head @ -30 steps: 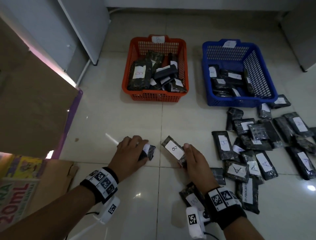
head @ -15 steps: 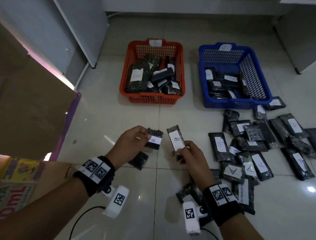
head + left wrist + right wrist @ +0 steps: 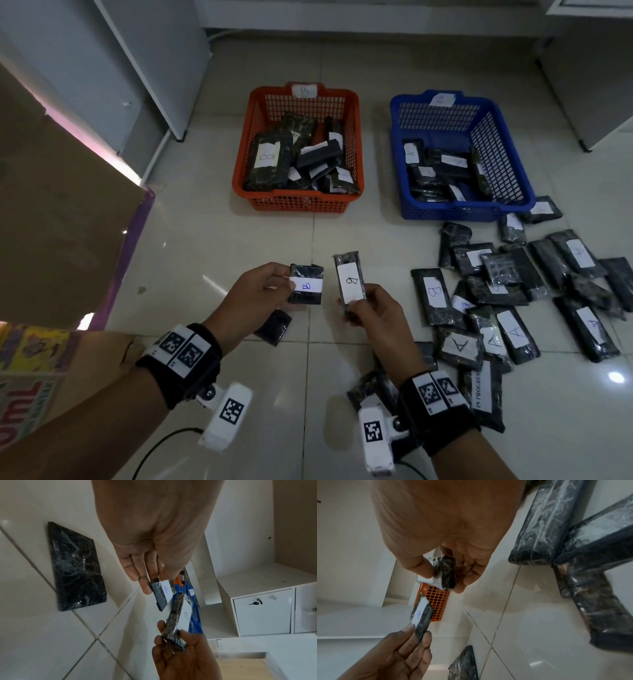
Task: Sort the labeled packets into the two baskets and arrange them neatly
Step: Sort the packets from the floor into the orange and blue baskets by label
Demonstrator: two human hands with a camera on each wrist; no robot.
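Partway: orange basket [image 3: 297,202] and blue basket [image 3: 455,210] part-filled, untidy; left hand [image 3: 255,296] and right hand [image 3: 378,320] each pinch a B packet; pile [image 3: 513,308] remains near right.

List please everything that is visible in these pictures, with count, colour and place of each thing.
Orange basket: one, tagged B, far centre, holds dark packets.
Blue basket: one, far right, holds packets marked A.
Loose packets: a heap, count unclear, black with white labels, on the floor at right.
Unlabelled-side packet: one, black, on the floor under the left hand.
Small B packet: one, black, held in the air.
Long B packet: one, black, held in the air.
Cardboard: brown, left.
Left hand: pinches the small B packet.
Right hand: pinches the long B packet.
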